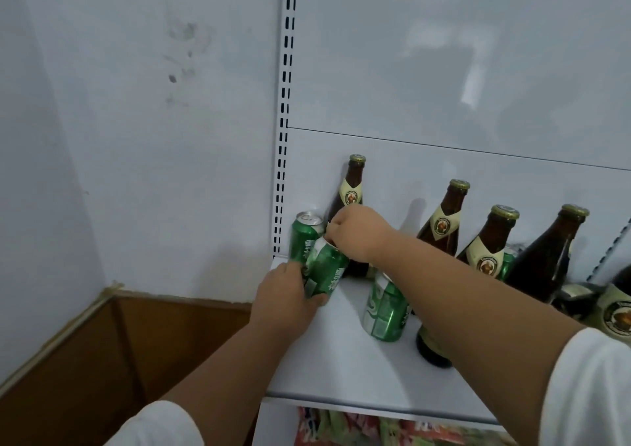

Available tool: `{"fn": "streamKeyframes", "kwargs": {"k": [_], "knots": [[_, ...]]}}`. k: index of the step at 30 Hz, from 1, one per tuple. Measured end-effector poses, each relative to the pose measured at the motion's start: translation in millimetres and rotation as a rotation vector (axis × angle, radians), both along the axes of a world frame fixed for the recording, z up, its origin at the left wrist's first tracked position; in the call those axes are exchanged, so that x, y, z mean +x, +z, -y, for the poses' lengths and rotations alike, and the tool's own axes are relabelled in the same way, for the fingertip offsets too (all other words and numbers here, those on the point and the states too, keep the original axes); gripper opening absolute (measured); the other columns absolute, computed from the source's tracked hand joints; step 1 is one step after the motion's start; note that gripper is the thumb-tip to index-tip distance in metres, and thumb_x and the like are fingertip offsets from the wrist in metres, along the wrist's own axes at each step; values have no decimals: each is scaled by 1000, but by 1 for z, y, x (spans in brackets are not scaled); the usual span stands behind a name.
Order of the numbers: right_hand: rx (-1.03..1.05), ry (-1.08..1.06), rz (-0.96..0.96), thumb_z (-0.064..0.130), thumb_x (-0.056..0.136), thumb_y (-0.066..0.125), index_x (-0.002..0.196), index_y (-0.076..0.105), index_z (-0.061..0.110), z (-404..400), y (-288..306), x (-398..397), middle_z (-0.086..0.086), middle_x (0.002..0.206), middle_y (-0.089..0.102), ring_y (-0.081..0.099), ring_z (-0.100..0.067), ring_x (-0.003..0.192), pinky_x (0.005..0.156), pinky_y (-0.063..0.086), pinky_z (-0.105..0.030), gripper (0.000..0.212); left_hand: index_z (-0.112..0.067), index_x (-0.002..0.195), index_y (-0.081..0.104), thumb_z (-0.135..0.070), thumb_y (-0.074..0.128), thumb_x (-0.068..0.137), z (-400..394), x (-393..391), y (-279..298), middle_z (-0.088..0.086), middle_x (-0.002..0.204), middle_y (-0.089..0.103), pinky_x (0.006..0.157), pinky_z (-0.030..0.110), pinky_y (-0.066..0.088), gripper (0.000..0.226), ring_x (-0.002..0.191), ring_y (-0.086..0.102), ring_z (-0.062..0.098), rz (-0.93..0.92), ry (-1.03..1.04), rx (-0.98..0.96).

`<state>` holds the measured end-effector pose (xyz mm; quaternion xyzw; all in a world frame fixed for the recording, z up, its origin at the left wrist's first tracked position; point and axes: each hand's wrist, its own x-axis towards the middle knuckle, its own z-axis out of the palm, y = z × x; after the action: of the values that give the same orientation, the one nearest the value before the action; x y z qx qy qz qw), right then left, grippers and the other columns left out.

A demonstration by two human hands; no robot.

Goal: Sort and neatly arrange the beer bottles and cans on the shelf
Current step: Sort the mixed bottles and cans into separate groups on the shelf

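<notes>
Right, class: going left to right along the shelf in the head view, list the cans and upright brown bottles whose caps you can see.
Back can → held can → first bottle → front can → second bottle → third bottle → fourth bottle.

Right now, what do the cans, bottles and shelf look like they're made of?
Green cans: thin metal, likely aluminium, with a glossy printed wrap and a bare silver top. Brown bottles: dark amber glass, see-through at the neck, with paper-looking cream labels and gold caps. Shelf: probably white painted sheet metal, smooth with a soft sheen.
</notes>
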<state>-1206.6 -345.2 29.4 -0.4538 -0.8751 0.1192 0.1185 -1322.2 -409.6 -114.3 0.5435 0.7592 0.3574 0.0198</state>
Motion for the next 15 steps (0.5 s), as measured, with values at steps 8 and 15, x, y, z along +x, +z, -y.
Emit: {"fn": "streamKeyframes", "kwargs": {"k": [8, 15], "knots": [[37, 129, 8, 16, 95, 48, 99, 68, 4, 14, 9, 11, -9, 96, 69, 62, -24, 90, 80, 52, -36, 24, -24, 90, 41, -66, 63, 76, 14, 6, 17, -5, 85, 49, 68, 30, 42, 49, 78, 50, 18, -172, 146, -118], [265, 114, 213, 16, 89, 55, 107, 69, 15, 14, 62, 47, -3, 110, 67, 59, -22, 103, 89, 50, -36, 23, -22, 88, 52, -37, 55, 93, 17, 48, 65, -7, 79, 55, 63, 33, 43, 16, 72, 54, 16, -235, -194, 170]]}}
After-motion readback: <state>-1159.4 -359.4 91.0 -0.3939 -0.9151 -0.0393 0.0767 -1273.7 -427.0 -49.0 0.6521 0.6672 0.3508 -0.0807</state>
